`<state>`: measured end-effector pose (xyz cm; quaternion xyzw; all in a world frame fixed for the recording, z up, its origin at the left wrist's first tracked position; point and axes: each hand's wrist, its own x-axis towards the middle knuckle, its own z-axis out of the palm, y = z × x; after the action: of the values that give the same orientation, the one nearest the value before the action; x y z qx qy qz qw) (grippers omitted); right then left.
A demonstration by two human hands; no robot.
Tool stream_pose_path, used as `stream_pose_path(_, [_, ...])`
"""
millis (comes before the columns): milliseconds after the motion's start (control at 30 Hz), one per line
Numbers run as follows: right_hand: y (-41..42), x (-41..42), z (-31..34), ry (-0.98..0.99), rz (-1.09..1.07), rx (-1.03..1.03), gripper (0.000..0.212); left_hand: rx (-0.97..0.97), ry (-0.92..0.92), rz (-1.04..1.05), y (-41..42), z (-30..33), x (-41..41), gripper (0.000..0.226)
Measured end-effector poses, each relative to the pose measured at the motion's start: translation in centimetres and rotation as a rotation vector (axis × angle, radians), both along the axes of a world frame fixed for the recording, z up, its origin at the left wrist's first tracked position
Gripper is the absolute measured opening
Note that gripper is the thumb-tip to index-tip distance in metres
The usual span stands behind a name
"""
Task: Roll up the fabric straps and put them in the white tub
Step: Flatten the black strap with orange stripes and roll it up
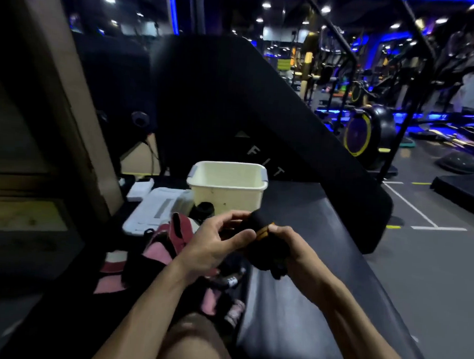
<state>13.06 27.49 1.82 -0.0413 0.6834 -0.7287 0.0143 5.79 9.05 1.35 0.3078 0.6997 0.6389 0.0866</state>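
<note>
Your left hand (217, 240) and right hand (287, 243) meet in front of you, both grasping one black fabric strap (258, 242) with an orange band across it. The left thumb and curled fingers pinch the strap's left end; the right hand's fingers wrap its right end, with a dark tail of the strap hanging below that hand. The strap is held in the air above the dark padded bench (320, 289) that carries everything here, and how tightly it is rolled you cannot tell from this view.

Below your left forearm, along the bench's left edge, lies a heap of pink and black straps (160, 252), tangled and overlapping. Your bare knee (195, 336) shows at the bottom.

Just beyond your hands the white tub (227, 189) stands upright on the bench, toward its far end, its open mouth facing up; only pale inner walls show. A small black round object (202, 209) sits touching the tub's near left corner. Left of the tub, a flat white board (154, 211) lies by the bench's left edge.
</note>
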Motion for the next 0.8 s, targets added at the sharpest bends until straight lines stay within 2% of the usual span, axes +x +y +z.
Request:
stream_pose_path(133, [-5.9, -2.1, 1.3, 0.009, 0.179, -0.104, 0.038, 0.075, 0.019, 0.210, -6.5, 2.5, 1.0, 0.036])
stream_pose_path(200, [-8.2, -3.2, 1.4, 0.060, 0.202, -0.095, 0.048, 0.081, 0.062, 0.313, -9.6, 3.6, 1.4, 0.035])
stream_pose_path(300, [-11.3, -4.7, 1.7, 0.134, 0.248, -0.069, 0.043, 0.017, 0.147, 0.447, -13.7, 4.7, 1.6, 0.040])
stream_pose_path(467, [-16.1, -6.4, 2.6, 0.207, 0.393, -0.100, 0.045, 0.002, 0.176, 0.574, -18.2, 5.7, 1.5, 0.041])
stream_pose_path(600, [-19.4, -7.6, 2.7, 0.227, 0.392, -0.133, 0.044, 0.018, 0.181, 0.657, -20.4, 5.8, 0.9, 0.040])
stream_pose_path(700, [-21.9, -8.2, 1.8, 0.257, 0.355, -0.145, 0.033, 0.073, 0.199, 0.756, -21.5, 5.1, 0.4, 0.040])
stream_pose_path(800, [-23.9, -8.2, -0.2, 0.222, 0.316, -0.237, 0.023, 0.025, 0.245, 0.859, -21.9, 3.5, 0.2, 0.047])
